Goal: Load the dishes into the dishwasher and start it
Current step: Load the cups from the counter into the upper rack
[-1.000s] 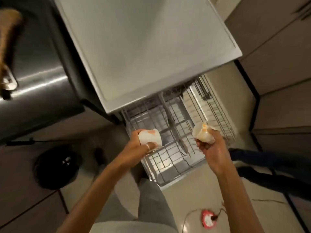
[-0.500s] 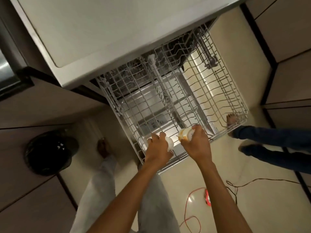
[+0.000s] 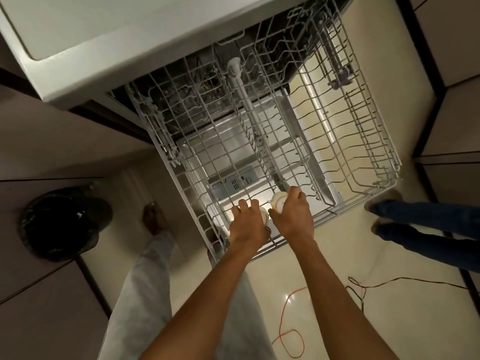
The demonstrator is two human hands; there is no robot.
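- A round bin (image 3: 58, 224) lined with a black bag stands on the floor at far left, well apart from the dishwasher.
- A bare foot (image 3: 153, 220) and a pale grey trouser leg (image 3: 140, 294) of the person wearing the camera stand between the bin and the rack.
- A pale worktop (image 3: 117, 35) fills the upper left, and the dishwasher opening lies under its edge.
- The wire rack (image 3: 337, 210) is pulled far out over the floor. No dishes show on its tines apart from the two cups at its near front edge.
- Through the rack wires the open dishwasher door (image 3: 233, 152) shows below, with its detergent compartment (image 3: 237, 183) near the front.
- The left hand (image 3: 248, 224) reaches down into the front of the rack, fingers curled over the left cup (image 3: 264, 216). Only a strip of the cup's white side shows past the knuckles.
- The right hand (image 3: 293, 214) sits just beside it, gripping the right cup (image 3: 279, 203), which is tilted with a round pale face toward the camera.
- The two cups are close together inside the rack's front row. Whether either rests on the wires cannot be told.
- A red cable (image 3: 284, 320) loops on the glossy floor below the right forearm, and a black cable (image 3: 389, 281) trails off to the right.
- A second person's legs in blue jeans (image 3: 428, 224) stand at the far right, beside the rack's front corner.
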